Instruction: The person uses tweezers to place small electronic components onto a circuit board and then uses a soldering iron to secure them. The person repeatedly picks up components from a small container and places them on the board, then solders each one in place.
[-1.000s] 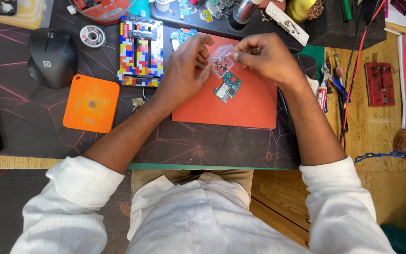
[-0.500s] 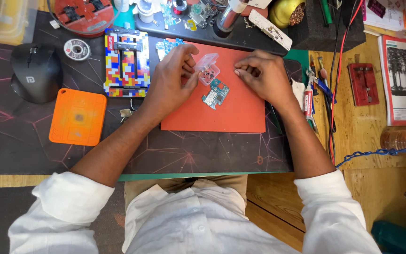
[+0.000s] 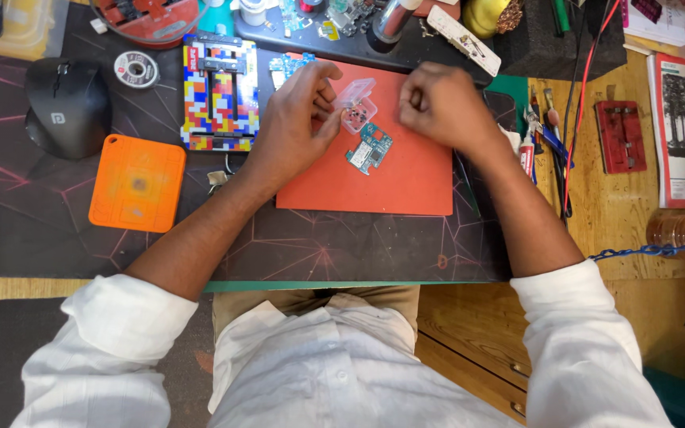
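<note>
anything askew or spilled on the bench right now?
Nothing spilled or damaged. The left hand holds a small clear plastic box open above the red mat; a small blue circuit board lies at a tilt on the mat. The right hand is closed beside it.

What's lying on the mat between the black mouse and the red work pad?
In the head view, an orange square pad lies between the black mouse and the red work pad, nearer the mouse.
</note>
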